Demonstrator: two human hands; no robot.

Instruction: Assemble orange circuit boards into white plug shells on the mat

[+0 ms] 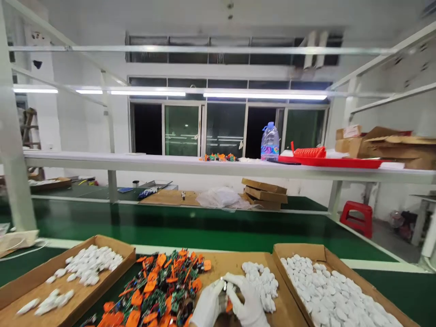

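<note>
My left hand [207,303] and my right hand [245,302], both in white gloves, meet at the lower middle of the view. Their fingertips are pinched together around something small with a shiny edge, mostly hidden by the gloves. An orange bit [229,306] shows between the hands, low down; whether it belongs to the held thing I cannot tell. Left of my left hand lies a heap of orange plastic parts with green circuit boards and wires [151,286]. Just beyond my right hand is a small pile of white rounded plastic pieces [261,280].
A cardboard tray [126,262] with white pieces stands at left, a fuller cardboard tray [282,250] at right. Behind runs a green conveyor belt [190,232]. Above it, a shelf [170,164] carries a water bottle [270,143] and a red tray [340,162].
</note>
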